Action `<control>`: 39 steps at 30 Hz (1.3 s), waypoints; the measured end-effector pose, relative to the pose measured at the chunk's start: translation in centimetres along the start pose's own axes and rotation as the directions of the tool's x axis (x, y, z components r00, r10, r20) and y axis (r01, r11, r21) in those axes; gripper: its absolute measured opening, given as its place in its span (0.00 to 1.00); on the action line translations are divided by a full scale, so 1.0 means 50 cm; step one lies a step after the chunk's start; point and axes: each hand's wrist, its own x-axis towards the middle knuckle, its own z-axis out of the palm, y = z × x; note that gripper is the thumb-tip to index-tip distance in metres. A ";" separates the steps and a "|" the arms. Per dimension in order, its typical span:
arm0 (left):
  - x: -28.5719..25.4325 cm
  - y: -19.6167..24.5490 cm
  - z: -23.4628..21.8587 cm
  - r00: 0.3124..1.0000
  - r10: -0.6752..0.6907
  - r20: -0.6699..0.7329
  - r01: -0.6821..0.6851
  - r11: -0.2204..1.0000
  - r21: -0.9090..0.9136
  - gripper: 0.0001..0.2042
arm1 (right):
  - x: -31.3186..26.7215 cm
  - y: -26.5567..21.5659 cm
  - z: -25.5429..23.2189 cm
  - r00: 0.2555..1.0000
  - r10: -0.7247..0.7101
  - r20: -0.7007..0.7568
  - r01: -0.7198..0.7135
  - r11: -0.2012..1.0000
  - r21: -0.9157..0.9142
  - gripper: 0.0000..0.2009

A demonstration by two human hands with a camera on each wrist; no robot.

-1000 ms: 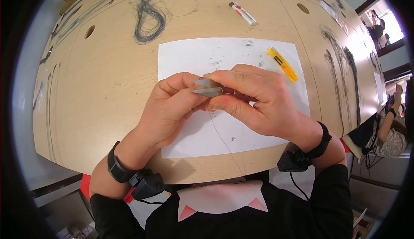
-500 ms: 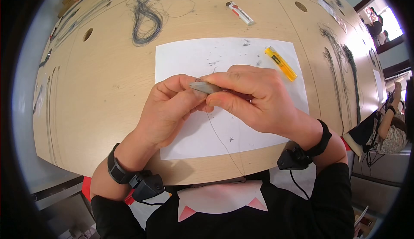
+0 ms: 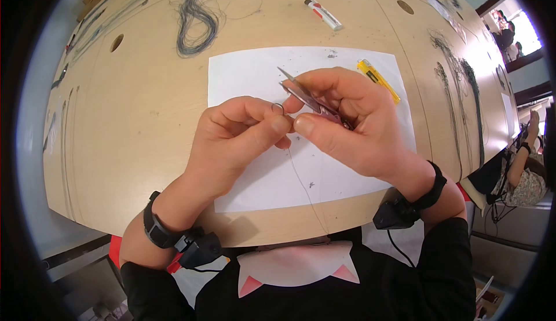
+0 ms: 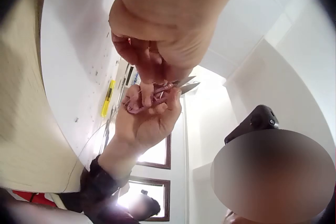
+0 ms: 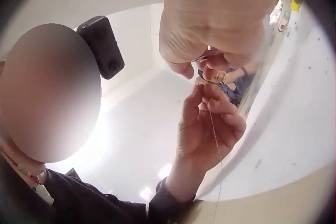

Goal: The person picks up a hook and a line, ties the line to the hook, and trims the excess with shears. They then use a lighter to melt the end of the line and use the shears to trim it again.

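In the head view the left hand pinches a small dark loop between thumb and index finger. A thin thread hangs from those fingers over the paper toward the table's front edge. The right hand holds small scissors with a reddish handle, blades parted and pointing up and left. Its thumb tip is close beside the left fingertips; whether they touch I cannot tell. The left wrist view shows the scissors lying across the right palm. From the right wrist view, the thread runs down from the left fingers.
White paper with dark specks lies under the hands. A yellow lighter lies at its upper right, a white lighter beyond it. Farther off are a coiled thread bundle and dark strands on the right.
The scissors have swung from pointing left across the left fingertips to pointing up and left, away from them. The right hand has turned, and the small loop at the left fingertips now shows.
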 end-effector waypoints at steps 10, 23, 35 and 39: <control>0.001 -0.003 0.003 1.000 -0.017 -0.023 0.018 0.999 0.043 0.04 | 0.000 0.011 0.004 0.998 -0.065 -0.008 0.063 0.990 -0.126 0.10; 0.001 0.005 -0.002 0.992 -0.081 -0.099 0.064 0.984 -0.167 0.03 | 0.009 -0.006 -0.004 0.965 -0.187 0.182 0.252 0.850 -0.462 0.11; -0.003 0.007 -0.003 0.994 -0.102 -0.041 0.094 0.984 -0.151 0.03 | 0.011 -0.007 -0.008 0.959 -0.213 0.188 0.281 0.810 -0.515 0.12; 0.000 0.005 0.001 0.996 -0.073 -0.055 0.065 0.987 -0.144 0.03 | 0.006 0.001 -0.006 0.967 -0.210 0.143 0.253 0.852 -0.459 0.12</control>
